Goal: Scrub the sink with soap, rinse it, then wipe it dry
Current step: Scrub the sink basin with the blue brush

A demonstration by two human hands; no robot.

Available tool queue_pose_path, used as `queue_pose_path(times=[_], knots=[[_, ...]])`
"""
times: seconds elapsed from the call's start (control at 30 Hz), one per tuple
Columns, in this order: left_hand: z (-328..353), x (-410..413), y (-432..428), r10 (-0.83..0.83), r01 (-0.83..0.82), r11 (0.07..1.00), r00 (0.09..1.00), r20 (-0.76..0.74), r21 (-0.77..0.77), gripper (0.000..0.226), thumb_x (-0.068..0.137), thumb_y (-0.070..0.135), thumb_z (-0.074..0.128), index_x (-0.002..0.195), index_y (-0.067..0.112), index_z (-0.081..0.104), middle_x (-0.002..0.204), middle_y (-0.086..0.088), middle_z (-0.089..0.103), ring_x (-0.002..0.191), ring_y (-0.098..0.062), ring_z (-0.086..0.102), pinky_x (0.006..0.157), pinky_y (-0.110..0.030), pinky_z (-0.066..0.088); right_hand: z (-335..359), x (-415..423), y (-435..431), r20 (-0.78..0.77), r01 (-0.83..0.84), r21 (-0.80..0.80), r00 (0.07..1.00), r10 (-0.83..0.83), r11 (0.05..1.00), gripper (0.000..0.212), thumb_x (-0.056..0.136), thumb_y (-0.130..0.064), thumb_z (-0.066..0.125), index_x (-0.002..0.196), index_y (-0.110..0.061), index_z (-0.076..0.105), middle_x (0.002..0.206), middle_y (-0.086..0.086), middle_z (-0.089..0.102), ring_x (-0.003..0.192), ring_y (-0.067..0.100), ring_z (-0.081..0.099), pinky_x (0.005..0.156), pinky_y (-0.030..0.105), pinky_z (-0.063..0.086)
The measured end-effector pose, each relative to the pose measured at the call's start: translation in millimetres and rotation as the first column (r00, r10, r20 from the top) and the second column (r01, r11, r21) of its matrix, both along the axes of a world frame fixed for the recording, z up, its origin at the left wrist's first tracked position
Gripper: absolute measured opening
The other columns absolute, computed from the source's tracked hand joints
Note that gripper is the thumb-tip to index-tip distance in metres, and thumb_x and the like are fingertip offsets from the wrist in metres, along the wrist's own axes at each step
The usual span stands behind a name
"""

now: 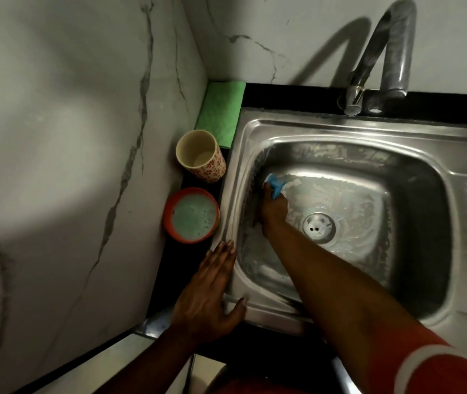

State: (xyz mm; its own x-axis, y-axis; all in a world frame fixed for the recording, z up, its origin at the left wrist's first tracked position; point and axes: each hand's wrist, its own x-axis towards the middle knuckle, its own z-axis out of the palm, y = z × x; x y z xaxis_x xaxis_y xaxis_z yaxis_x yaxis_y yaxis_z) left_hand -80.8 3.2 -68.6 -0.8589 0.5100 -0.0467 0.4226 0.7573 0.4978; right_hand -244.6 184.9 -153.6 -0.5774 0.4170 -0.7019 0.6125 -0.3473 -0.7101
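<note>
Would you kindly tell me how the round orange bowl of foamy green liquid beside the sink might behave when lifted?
The round orange bowl looks filled nearly to its rim, so it would probably spill if tilted. That liquid likely makes it heavy for its size. The foam suggests soap, so its wall may be slippery.
</note>
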Motion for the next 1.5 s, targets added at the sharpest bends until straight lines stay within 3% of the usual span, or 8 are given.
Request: queue_pose_path(times=[0.23,0.37,0.5,0.73,0.93,1.1,1.3,1.5], knots=[[-6.2,-0.2,-2.1,0.002,-0.002,1.0,1.0,-0.008,0.016,0.091,0.093,0.046,0.067,0.162,0.001,0.027,0.173,-0.008,0.021,0.16,-0.026,0.019,0.129,-0.045,0.022,13.9,-22.8,6.3,-0.226,0.015,-0.083,0.974,-0.033,0.996,0.039,0.091,-0.063,0.06,0.092,-0.025,0.064,0.061,-0.009,0.057,0.05,0.01,0.052,0.047,0.024,0.041],[-6.8,0.8,-2.6,-0.01,0.01,1.0,1.0,-0.008,0.022,0.091,0.094,0.047,0.065,0.162,0.001,0.027,0.173,-0.008,0.021,0.16,-0.027,0.019,0.129,-0.046,0.022,9.0,-31.5,0.1,-0.253,0.129,0.092,0.962,-0.102,0.987,0.047,0.097,-0.056,0.056,0.118,-0.015,0.066,0.093,0.001,0.07,0.085,0.022,0.068,0.075,0.038,0.055],[-3.7,0.5,-0.9,-0.004,0.004,1.0,1.0,-0.009,0.007,0.09,0.094,0.047,0.064,0.162,0.002,0.026,0.173,-0.008,0.021,0.16,-0.027,0.02,0.129,-0.047,0.021,-6.8,-23.0,0.4,0.03,0.173,-0.171,0.985,-0.171,0.97,0.056,0.095,-0.053,0.061,0.129,-0.008,0.06,0.116,0.012,0.068,0.103,0.031,0.067,0.093,0.043,0.056],[-3.1,-0.7,-0.6,-0.01,0.01,1.0,1.0,-0.021,0.019,0.091,0.093,0.046,0.066,0.163,0.002,0.026,0.173,-0.008,0.021,0.16,-0.026,0.02,0.13,-0.042,0.017,-0.2,-33.0,-0.7,-0.061,0.181,-0.211,0.978,-0.198,0.961,0.042,0.09,-0.063,0.061,0.086,-0.022,0.056,0.068,-0.001,0.053,0.053,0.015,0.051,0.049,0.025,0.04],[-3.6,-0.4,-1.0,-0.008,0.008,1.0,1.0,-0.013,0.02,0.093,0.092,0.043,0.069,0.162,0.0,0.027,0.173,-0.009,0.021,0.16,-0.027,0.019,0.13,-0.045,0.019,-8.4,-31.1,5.8,0.055,0.183,-0.215,0.983,-0.176,0.959,0.055,0.095,-0.055,0.061,0.126,-0.009,0.059,0.106,0.01,0.066,0.085,0.025,0.065,0.077,0.036,0.056],[-6.6,-0.4,-2.4,-0.006,0.007,0.999,1.0,-0.015,0.031,0.094,0.092,0.046,0.069,0.162,0.001,0.026,0.173,-0.008,0.02,0.16,-0.027,0.019,0.129,-0.046,0.02,-1.9,-21.8,11.5,-0.142,0.034,-0.193,0.988,-0.062,0.981,0.044,0.089,-0.064,0.061,0.08,-0.022,0.053,0.052,-0.002,0.044,0.037,0.012,0.039,0.04,0.02,0.035],[-5.6,0.2,-1.8,-0.014,0.014,1.0,1.0,-0.015,0.016,0.094,0.092,0.045,0.067,0.162,0.0,0.025,0.173,-0.009,0.02,0.16,-0.027,0.018,0.13,-0.045,0.018,-15.9,-23.2,25.1,0.04,-0.136,0.055,0.99,0.134,0.989,0.053,0.096,-0.056,0.059,0.12,-0.01,0.062,0.101,0.011,0.068,0.086,0.027,0.065,0.075,0.035,0.054],[-1.1,-1.4,-1.9,-0.016,0.016,1.0,1.0,0.007,0.006,0.095,0.091,0.043,0.07,0.162,0.0,0.025,0.173,-0.009,0.021,0.161,-0.026,0.017,0.13,-0.044,0.018,-32.0,60.3,47.5,0.268,-0.857,0.283,0.502,0.822,0.431,0.052,0.097,-0.052,0.058,0.127,-0.01,0.064,0.124,0.016,0.067,0.115,0.032,0.063,0.1,0.042,0.049]])
